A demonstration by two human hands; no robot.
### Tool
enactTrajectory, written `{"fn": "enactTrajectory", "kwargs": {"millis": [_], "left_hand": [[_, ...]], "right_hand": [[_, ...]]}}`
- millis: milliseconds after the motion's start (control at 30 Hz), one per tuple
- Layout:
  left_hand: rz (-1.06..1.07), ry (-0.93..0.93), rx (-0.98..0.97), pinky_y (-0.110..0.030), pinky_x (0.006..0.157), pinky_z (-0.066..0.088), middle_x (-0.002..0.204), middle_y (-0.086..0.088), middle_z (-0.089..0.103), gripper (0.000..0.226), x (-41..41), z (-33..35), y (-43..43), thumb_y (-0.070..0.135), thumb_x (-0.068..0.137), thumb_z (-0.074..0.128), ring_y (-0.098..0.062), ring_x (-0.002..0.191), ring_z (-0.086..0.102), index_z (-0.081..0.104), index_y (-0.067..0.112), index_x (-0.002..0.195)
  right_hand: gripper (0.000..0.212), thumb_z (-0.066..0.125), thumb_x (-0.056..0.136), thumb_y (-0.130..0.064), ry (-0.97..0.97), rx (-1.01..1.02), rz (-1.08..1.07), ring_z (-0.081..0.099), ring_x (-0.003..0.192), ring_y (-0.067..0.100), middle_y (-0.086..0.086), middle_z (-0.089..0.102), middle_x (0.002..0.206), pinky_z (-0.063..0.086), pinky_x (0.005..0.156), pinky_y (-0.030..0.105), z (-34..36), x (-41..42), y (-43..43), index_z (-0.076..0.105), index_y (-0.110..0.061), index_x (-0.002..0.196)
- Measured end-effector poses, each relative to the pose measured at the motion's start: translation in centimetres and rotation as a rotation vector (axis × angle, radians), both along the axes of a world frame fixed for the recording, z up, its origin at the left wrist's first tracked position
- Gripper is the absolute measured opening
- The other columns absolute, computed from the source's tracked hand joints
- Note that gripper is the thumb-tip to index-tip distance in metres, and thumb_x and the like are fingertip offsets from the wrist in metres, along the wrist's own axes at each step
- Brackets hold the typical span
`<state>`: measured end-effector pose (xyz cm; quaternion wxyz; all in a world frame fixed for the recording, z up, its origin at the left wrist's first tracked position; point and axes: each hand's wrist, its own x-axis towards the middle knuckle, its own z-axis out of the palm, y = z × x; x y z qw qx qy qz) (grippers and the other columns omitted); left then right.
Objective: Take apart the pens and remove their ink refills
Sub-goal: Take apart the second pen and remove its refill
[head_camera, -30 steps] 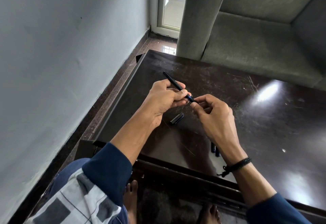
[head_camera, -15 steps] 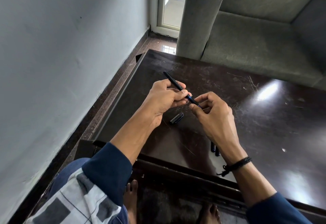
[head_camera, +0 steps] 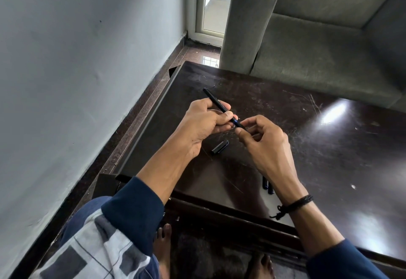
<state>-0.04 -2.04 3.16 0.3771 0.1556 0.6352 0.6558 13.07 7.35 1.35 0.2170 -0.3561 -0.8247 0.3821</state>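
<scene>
Gripping is shared by both hands: the pen is held in the air above the table. Barrel is clamped in the left hand, fingers curled round it, thumb pressed near the front. Back end sticks out up and away past the knuckles. Front end, where a blue band is seen, is pinched between thumb and forefinger of the right hand; the other right fingers are loosely curled. Whether the front section is detached from the barrel cannot be told, as the joint is covered by fingertips.

A black cap is laid flat on the table below the hands, between the two forearms, touched by neither. Two dark pen pieces are seen on the table just beside the right wrist, partly hidden by it; whole pens or parts cannot be told.

A black cord band is worn on the right wrist. Dark blue sleeves are pushed up both forearms.

Table top is dark, glossy and scratched, with a glare patch at right. A grey sofa is set at the far edge. A grey wall is at left, with a strip of brown floor between it and the table. Bare feet are seen below the near edge.
</scene>
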Motion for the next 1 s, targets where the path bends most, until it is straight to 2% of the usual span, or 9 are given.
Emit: {"fn": "enactTrajectory", "kwargs": {"millis": [133,267,367,533,1000], "left_hand": [[-0.002,0.000,0.003,-0.026,0.075,0.062,0.098,-0.019,0.076,0.016,0.02,0.00,0.02,-0.005,0.092,0.066,-0.019,0.081,0.075,0.066,0.002,0.107],[-0.003,0.006,-0.006,-0.028,0.077,0.062,0.097,-0.018,0.077,0.016,-0.03,-0.15,0.05,-0.004,0.091,0.067,-0.021,0.084,0.076,0.067,0.003,0.105],[0.002,0.004,-0.004,-0.027,0.076,0.062,0.097,-0.019,0.076,0.015,-0.06,-0.18,0.06,-0.004,0.091,0.067,-0.020,0.080,0.075,0.067,0.003,0.105],[0.000,0.003,0.000,-0.027,0.076,0.063,0.098,-0.020,0.076,0.017,-0.04,0.00,-0.01,-0.005,0.092,0.066,-0.018,0.078,0.074,0.066,0.000,0.108],[0.011,-0.005,0.000,-0.026,0.075,0.062,0.096,-0.017,0.077,0.014,-0.09,-0.12,0.00,-0.005,0.090,0.068,-0.020,0.080,0.075,0.068,0.003,0.102]], "right_hand": [[0.016,0.079,0.088,-0.034,-0.015,0.013,-0.006,0.064,0.076,0.006,-0.013,0.067,0.081,0.057,0.073,0.037,0.14,0.07,-0.11,0.065,-0.034,0.095],[0.007,0.075,0.091,-0.030,-0.006,0.008,-0.023,0.067,0.075,0.011,-0.011,0.070,0.078,0.058,0.075,0.042,0.01,0.03,0.03,0.068,-0.029,0.091],[0.004,0.073,0.093,-0.030,0.000,0.001,-0.004,0.068,0.074,0.011,-0.009,0.071,0.079,0.059,0.075,0.042,0.01,-0.06,-0.04,0.069,-0.030,0.095],[0.017,0.080,0.087,-0.031,-0.021,0.022,-0.017,0.062,0.074,0.004,-0.014,0.066,0.080,0.056,0.071,0.034,0.18,0.12,-0.13,0.066,-0.034,0.095],[0.004,0.071,0.094,-0.028,-0.017,-0.020,0.002,0.070,0.074,0.009,-0.010,0.073,0.075,0.059,0.076,0.040,-0.10,-0.11,0.19,0.070,-0.029,0.091]]}}
